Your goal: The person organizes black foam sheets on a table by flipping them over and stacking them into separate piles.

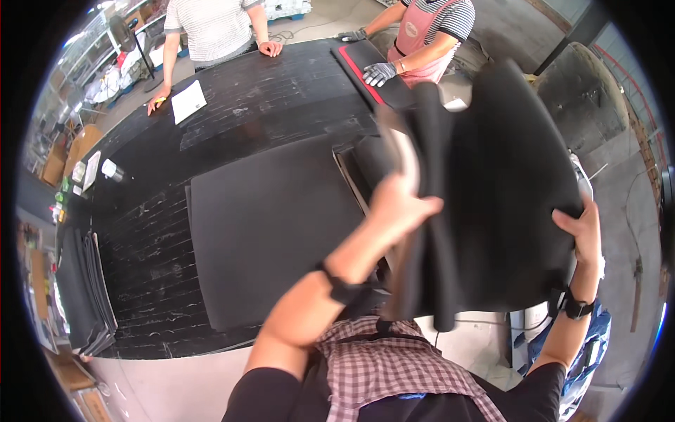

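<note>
Lifted off the right side of the table, a large black flexible sheet [513, 197] hangs between my two hands, blurred by motion. My left hand [401, 204] grips its left side, where the material bends into a fold; there may be more than one layer. My right hand [582, 228] holds the right edge, thumb on the near face. Left of my left hand, a flat black sheet [274, 225] lies on the dark table [140, 267], apparently on top of others. Part of another dark stack [362, 165] shows behind my left forearm.
Folded black sheets [88, 295] lie at the table's left end. Across the table, one person [211, 32] holds a yellow pen beside white paper [188, 103]. Another, in grey gloves [380, 74], touches a black sheet with a red strip [362, 77]. A white cup [111, 169] stands far left.
</note>
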`<state>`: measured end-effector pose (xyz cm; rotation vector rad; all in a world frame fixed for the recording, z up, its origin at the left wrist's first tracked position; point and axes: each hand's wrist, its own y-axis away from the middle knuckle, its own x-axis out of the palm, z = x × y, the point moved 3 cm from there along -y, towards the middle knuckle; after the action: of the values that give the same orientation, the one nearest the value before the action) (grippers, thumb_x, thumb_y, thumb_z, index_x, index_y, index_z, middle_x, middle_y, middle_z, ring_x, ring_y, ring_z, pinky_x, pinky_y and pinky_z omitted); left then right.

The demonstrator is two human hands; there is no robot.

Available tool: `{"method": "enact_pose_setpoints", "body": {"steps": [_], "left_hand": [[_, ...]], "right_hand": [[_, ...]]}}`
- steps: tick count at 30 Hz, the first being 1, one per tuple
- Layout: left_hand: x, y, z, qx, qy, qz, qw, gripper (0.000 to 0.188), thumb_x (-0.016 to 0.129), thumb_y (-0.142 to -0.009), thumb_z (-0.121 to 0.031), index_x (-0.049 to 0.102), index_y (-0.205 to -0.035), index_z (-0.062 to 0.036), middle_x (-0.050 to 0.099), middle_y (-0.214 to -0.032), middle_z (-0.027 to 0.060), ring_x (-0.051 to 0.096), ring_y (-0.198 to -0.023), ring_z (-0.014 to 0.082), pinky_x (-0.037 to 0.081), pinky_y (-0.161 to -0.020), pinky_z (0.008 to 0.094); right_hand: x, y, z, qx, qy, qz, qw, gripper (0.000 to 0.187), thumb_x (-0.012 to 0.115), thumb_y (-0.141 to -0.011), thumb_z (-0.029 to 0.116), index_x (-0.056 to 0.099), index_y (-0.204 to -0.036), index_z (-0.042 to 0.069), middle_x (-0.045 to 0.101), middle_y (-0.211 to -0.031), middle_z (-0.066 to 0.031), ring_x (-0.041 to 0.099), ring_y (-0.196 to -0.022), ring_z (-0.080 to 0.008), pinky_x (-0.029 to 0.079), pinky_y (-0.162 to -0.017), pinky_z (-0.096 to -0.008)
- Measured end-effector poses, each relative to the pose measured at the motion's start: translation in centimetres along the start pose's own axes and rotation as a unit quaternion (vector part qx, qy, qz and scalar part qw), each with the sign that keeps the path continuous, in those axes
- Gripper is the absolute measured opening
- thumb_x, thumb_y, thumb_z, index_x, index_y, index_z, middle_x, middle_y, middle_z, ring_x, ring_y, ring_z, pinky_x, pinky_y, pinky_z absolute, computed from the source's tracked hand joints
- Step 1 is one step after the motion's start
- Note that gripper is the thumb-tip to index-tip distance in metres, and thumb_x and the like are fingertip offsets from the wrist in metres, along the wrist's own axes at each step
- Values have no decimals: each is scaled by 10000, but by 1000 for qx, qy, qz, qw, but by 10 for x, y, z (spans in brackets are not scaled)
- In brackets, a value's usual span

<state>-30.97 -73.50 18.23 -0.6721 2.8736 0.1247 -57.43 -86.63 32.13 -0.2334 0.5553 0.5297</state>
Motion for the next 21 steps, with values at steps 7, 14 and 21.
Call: {"method": "enact_pose_setpoints", "body": {"steps": [7, 14, 21], "left_hand": [[-227, 115, 17, -6, 205, -191, 960, 561, 692, -705, -87, 462, -1210, -1, 577, -974, 80, 585, -867, 183, 478, -761, 284], [-315, 209, 210, -118, -62, -353, 926, 835, 725, -722, -91, 246, -1402, -19, 458, -1275, 155, 466, -1154, 293, 359, -1007, 371], [-265, 180, 195, -249, -584, -352, 688, 777, 715, -730, -168, 323, -1399, -122, 369, -1343, 194, 342, -1248, 353, 319, -1014, 460]], "right_hand": [[142, -21, 22, 108, -238, 110, 959, 635, 747, -711, 145, 437, -1214, -86, 549, -1128, -188, 582, -973, -236, 479, -846, -343], [385, -35, -117, 63, -123, 224, 965, 766, 719, -759, 246, 325, -1329, -78, 530, -1197, -230, 532, -1096, -358, 418, -949, -382], [319, -13, -94, -218, 212, 186, 934, 765, 695, -762, 302, 327, -1336, -46, 369, -1340, -247, 358, -1252, -384, 359, -1007, -420]]}}
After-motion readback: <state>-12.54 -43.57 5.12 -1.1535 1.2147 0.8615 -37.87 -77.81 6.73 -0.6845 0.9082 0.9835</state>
